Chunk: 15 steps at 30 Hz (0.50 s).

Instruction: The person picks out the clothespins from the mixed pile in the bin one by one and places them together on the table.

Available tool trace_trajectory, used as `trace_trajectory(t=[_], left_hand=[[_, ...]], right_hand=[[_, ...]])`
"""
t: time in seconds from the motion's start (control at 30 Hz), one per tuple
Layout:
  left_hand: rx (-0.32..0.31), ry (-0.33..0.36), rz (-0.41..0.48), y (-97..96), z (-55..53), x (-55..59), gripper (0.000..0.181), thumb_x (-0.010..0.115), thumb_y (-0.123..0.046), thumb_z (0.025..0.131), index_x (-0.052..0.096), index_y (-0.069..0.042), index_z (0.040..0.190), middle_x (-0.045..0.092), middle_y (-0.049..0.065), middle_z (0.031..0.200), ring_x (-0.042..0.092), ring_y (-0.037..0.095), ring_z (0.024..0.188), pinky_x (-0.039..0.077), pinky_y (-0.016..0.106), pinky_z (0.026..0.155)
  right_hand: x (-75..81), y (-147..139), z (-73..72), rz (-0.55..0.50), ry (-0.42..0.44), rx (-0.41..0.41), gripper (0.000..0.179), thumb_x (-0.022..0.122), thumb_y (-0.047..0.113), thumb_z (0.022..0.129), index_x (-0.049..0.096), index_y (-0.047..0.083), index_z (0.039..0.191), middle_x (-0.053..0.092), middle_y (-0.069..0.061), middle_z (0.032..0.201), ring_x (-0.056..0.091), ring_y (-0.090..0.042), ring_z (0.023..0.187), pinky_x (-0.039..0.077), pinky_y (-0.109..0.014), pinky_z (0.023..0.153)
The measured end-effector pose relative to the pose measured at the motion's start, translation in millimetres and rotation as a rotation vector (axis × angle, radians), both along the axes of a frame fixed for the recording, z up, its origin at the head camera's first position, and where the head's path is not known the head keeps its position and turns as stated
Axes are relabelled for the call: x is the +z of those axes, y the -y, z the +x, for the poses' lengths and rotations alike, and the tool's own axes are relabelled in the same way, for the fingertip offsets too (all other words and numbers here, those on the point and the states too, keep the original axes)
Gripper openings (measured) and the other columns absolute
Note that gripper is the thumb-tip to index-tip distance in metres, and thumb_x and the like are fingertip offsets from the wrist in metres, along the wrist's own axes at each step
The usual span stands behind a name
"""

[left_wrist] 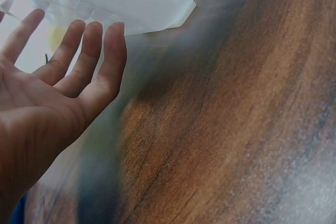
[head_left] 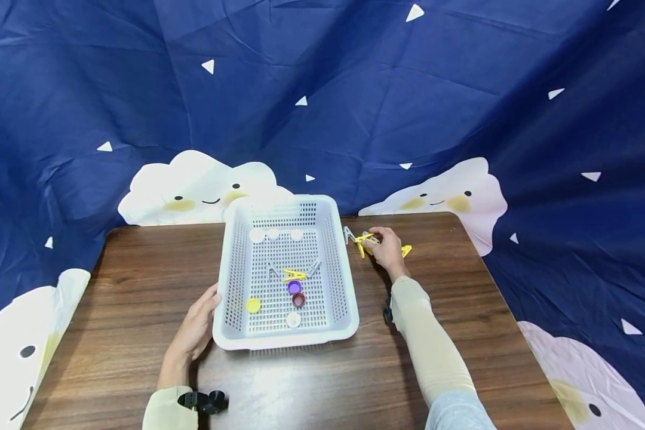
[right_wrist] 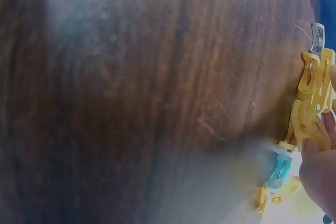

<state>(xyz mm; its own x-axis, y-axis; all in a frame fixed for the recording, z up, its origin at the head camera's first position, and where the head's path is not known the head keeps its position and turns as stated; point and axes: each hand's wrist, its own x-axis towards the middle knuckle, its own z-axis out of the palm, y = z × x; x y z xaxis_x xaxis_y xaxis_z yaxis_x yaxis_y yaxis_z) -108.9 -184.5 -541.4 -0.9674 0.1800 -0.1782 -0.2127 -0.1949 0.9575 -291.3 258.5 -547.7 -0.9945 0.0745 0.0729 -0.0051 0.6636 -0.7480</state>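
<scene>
A white perforated plastic basket (head_left: 286, 342) stands on the wooden table. My left hand (head_left: 195, 321) touches its left wall with bent, spread fingertips; in the left wrist view the fingers (left_wrist: 114, 59) hold nothing. Right of the basket, my right hand (head_left: 388, 249) reaches thumb and fingers around a small pile of clothespins. A yellow clothespin (head_left: 361, 246) and a grey clothespin (head_left: 347, 234) lie by the fingertips. The right wrist view shows yellow clothespins (right_wrist: 307, 121) and a teal one (right_wrist: 280, 171) close to the hand; whether the fingers pinch one is unclear.
Inside the basket are a yellow clothespin (head_left: 294, 275), grey clothespins (head_left: 314, 269), and several bottle caps, including a purple cap (head_left: 294, 288), a dark red cap (head_left: 298, 300) and a yellow cap (head_left: 254, 306). A blue patterned cloth (head_left: 322, 137) hangs behind the table.
</scene>
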Motion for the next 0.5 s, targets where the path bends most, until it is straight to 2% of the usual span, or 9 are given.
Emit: trace_trajectory(t=[0.2, 0.5], left_hand=[[-0.003, 0.003, 0.000, -0.2, 0.3, 0.2, 0.061, 0.039, -0.033, 0.111, 0.023, -0.001, 0.160, 0.027, 0.028, 0.159, 0.055, 0.008, 0.122, 0.048, 0.026, 0.096], [-0.009, 0.000, -0.001, 0.9, -0.6, 0.1, 0.061, 0.039, -0.033, 0.111, 0.022, -0.001, 0.160, 0.027, 0.028, 0.160, 0.054, 0.007, 0.123, 0.048, 0.026, 0.096]], right_hand=[[3.0, -0.1, 1.1, -0.063, -0.025, -0.023, 0.042, 0.079, 0.013, 0.090, 0.066, -0.003, 0.126, 0.061, -0.020, 0.125, 0.062, -0.034, 0.113, 0.049, -0.044, 0.095], [9.5, 0.6, 2.7, -0.082, -0.056, -0.015, 0.043, 0.077, 0.013, 0.091, 0.064, -0.006, 0.127, 0.060, -0.022, 0.126, 0.061, -0.037, 0.117, 0.050, -0.045, 0.098]])
